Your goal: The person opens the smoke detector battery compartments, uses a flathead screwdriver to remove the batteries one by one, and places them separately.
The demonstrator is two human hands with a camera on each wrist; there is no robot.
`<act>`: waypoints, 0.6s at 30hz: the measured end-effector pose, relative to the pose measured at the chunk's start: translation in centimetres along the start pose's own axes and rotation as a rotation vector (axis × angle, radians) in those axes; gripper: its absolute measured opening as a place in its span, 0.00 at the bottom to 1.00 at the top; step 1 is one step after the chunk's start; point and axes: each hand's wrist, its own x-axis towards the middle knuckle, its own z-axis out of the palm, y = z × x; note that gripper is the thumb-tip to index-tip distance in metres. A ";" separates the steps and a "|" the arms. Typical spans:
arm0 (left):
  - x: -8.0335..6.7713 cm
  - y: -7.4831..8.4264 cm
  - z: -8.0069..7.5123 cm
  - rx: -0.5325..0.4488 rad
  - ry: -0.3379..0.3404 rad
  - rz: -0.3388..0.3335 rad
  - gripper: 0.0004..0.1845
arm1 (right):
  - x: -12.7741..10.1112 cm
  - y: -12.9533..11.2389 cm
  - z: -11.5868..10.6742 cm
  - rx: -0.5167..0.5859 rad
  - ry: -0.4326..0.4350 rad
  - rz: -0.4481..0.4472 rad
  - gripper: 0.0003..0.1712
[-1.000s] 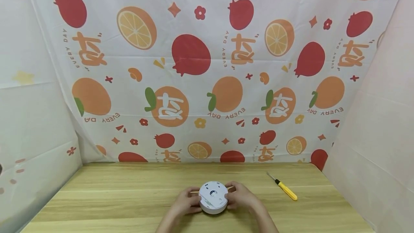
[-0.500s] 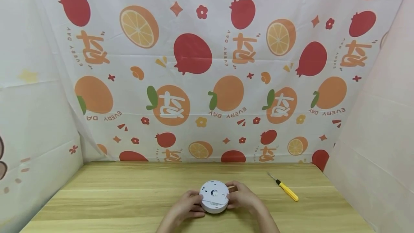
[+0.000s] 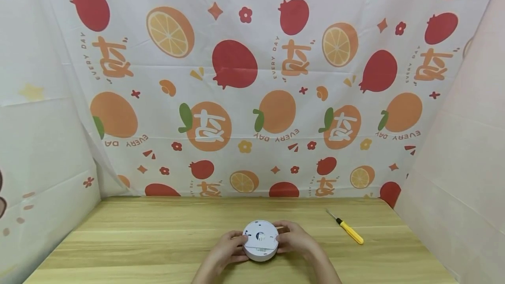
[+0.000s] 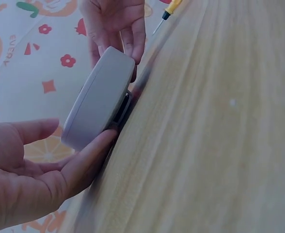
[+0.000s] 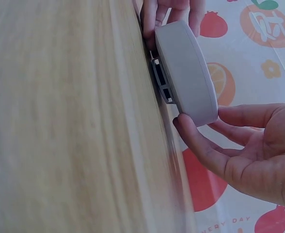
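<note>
- Head view, left side: left hand (image 3: pixel 225 249) grips the left edge of a round white device (image 3: pixel 260 240); forearm cut off by the lower frame edge. Fingers curled against the rim, thumb on the top face.
- Left wrist view: left hand (image 4: pixel 31 174) has one finger along the underside edge where the device (image 4: pixel 100 97) meets the bench (image 4: pixel 210 136), thumb out above the rim. A dark slotted base shows under the white shell; detail there is hard to make out.
- Centre: device rests on the wooden bench (image 3: pixel 158 240), near its front edge, between both hands. Top face carries a dark round opening and a small label; the print is too small to read.
- Backdrop cloth (image 3: pixel 252 78) shows fruit motifs with "EVERY DAY" repeated, some upside down, plus stylised characters.
- Right of centre: right hand (image 3: pixel 293 240) grips the device's right edge, fingers curled round the rim. Right wrist view: right hand (image 5: pixel 249 150) has fingertips under the shell (image 5: pixel 186 68), thumb over the face; palm partly cut off.
- Far right: yellow-handled screwdriver (image 3: pixel 347 229) lies on the bench, well apart from the hands, untouched.
</note>
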 end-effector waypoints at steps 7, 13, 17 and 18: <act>-0.1 0.0 0.0 0.002 0.010 0.005 0.21 | 0.1 0.1 0.1 0.002 -0.022 -0.008 0.25; 0.1 -0.1 -0.3 -0.018 0.015 -0.002 0.23 | 0.1 0.2 0.3 0.079 -0.033 0.031 0.27; 0.3 -0.3 -0.4 -0.030 0.011 0.011 0.24 | 0.2 0.3 0.4 0.161 -0.063 0.062 0.33; 0.3 -0.3 -0.4 -0.032 0.011 0.014 0.25 | 0.2 0.3 0.4 0.173 -0.067 0.065 0.34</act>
